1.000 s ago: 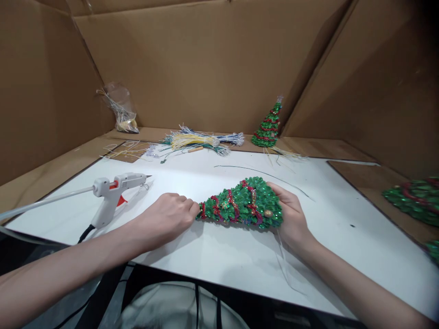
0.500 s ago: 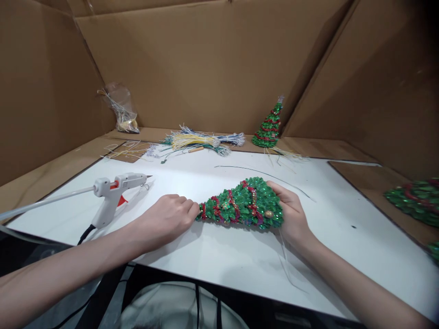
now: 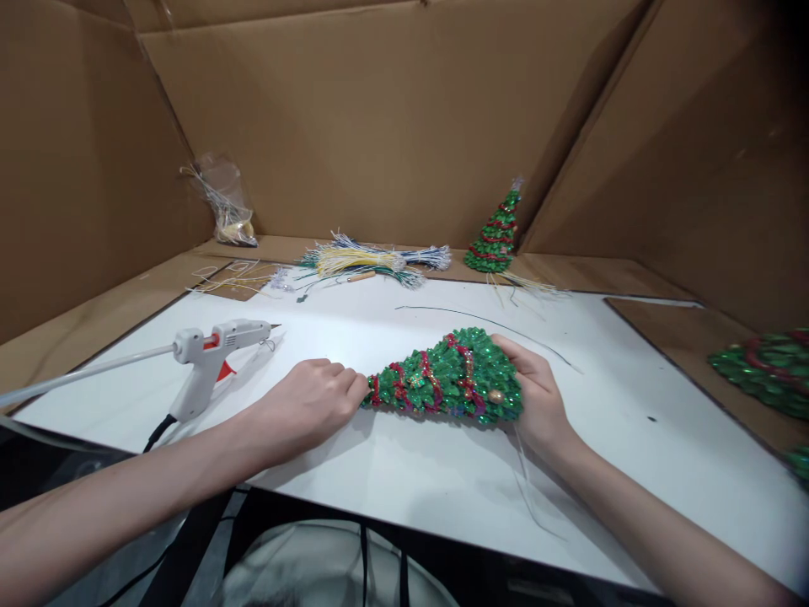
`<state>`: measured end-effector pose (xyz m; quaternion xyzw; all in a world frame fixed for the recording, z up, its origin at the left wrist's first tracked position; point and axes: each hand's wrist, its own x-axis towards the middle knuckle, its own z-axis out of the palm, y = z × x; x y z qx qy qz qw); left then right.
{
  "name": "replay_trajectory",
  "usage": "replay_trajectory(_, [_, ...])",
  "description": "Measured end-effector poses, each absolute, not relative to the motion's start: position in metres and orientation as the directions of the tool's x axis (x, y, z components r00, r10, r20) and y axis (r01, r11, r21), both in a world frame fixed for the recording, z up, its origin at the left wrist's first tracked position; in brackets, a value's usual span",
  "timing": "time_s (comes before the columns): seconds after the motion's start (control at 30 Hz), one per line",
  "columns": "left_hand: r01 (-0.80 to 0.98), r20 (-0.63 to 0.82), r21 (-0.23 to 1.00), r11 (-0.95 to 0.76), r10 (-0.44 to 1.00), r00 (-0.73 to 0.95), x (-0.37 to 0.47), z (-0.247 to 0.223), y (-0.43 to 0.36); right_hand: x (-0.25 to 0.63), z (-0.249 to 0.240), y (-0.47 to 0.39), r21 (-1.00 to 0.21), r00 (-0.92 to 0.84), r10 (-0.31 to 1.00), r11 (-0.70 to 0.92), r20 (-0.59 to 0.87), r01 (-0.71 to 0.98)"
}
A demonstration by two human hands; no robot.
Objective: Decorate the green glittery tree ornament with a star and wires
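A small green glittery Christmas tree [image 3: 446, 378] with a red garland and bead ornaments lies on its side, its narrow tip to the left. My left hand [image 3: 322, 396] is closed around the tip, and its fingers cover the very end. At the wide base, my right hand [image 3: 537, 392] grips the tree from behind, with most of its fingers hidden. Thin pale wires [image 3: 529, 493] trail from the base toward the front of the white board. To the left of my left hand is a white hot glue gun [image 3: 206, 362] with a red trigger.
Bundles of coloured wires [image 3: 372, 257] lie at the back, near a plastic bag [image 3: 227, 206]. A second Christmas tree [image 3: 496, 232] stands at the back right; another decorated tree [image 3: 768, 371] shows at the right edge. One dark wire [image 3: 486, 323] crosses the white board [image 3: 632, 438]. Cardboard walls [image 3: 379, 118] surround the table.
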<state>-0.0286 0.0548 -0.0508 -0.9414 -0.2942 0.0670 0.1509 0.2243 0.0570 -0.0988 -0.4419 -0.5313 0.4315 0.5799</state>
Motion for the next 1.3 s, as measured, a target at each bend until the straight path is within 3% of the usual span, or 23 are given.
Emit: replay_trajectory(1.3, [0.544,-0.062,-0.302,-0.783,0.585,0.808,-0.0276,-0.0479,0.0524,0.2234,-0.0964,0.0568,-0.964,0.089,0.960,0.265,0.266,0.013])
